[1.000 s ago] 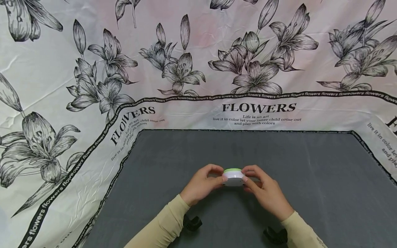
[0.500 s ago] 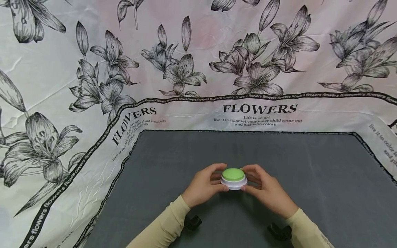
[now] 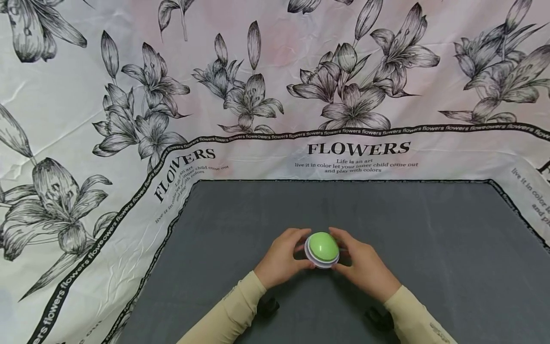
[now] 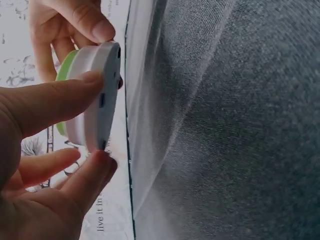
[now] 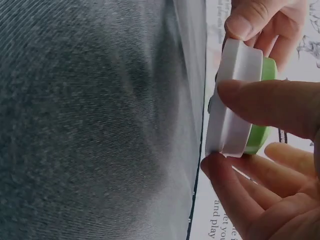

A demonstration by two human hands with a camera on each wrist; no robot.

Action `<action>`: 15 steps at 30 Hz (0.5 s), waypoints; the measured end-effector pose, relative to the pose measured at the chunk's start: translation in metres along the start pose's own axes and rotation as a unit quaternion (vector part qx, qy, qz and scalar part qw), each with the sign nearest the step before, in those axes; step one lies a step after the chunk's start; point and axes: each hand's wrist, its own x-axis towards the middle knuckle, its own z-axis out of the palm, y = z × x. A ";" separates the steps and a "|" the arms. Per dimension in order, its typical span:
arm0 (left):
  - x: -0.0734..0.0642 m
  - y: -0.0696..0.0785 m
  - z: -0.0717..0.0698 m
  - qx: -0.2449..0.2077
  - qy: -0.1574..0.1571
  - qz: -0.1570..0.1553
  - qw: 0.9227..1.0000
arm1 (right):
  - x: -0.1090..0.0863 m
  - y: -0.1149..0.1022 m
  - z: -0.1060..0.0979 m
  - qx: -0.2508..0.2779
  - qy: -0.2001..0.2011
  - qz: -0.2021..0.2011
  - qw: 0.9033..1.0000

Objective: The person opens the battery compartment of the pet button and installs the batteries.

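Note:
Between both hands is a round white push button with a domed green top (image 3: pixel 323 246), its green face turned toward the head camera. My left hand (image 3: pixel 283 257) pinches its left side between thumb and fingers. On the opposite side, my right hand (image 3: pixel 363 263) grips the white rim the same way. Seen edge-on in the left wrist view, the button (image 4: pixel 92 97) shows a flat underside with small dark spots. The right wrist view shows the white base of the button (image 5: pixel 235 100) under the right thumb, held off the grey cloth.
A dark grey cloth (image 3: pixel 240 210) covers the work surface. Around it runs a white border printed with "FLOWERS" (image 3: pixel 359 149) and large lily drawings. Black wrist pieces sit below the left forearm (image 3: pixel 268 308) and near the right forearm (image 3: pixel 379 318).
The button has tilted in both hands: a second ago its grey underside and white side faced the head camera, and now the green top does. Both hands keep their hold.

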 end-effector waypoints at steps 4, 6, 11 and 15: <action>0.002 -0.003 0.002 -0.001 -0.022 -0.003 1.000 | 0.000 0.001 0.001 -0.026 -0.010 -0.007 1.000; 0.003 -0.005 0.002 0.003 -0.028 -0.005 1.000 | 0.001 0.002 0.001 -0.032 -0.016 -0.007 0.999; 0.004 -0.010 0.004 0.049 -0.035 -0.003 0.998 | 0.002 0.006 0.006 -0.050 -0.016 -0.007 0.999; 0.003 -0.013 0.006 0.092 -0.045 -0.002 0.995 | 0.000 0.009 0.012 -0.065 -0.024 -0.002 0.998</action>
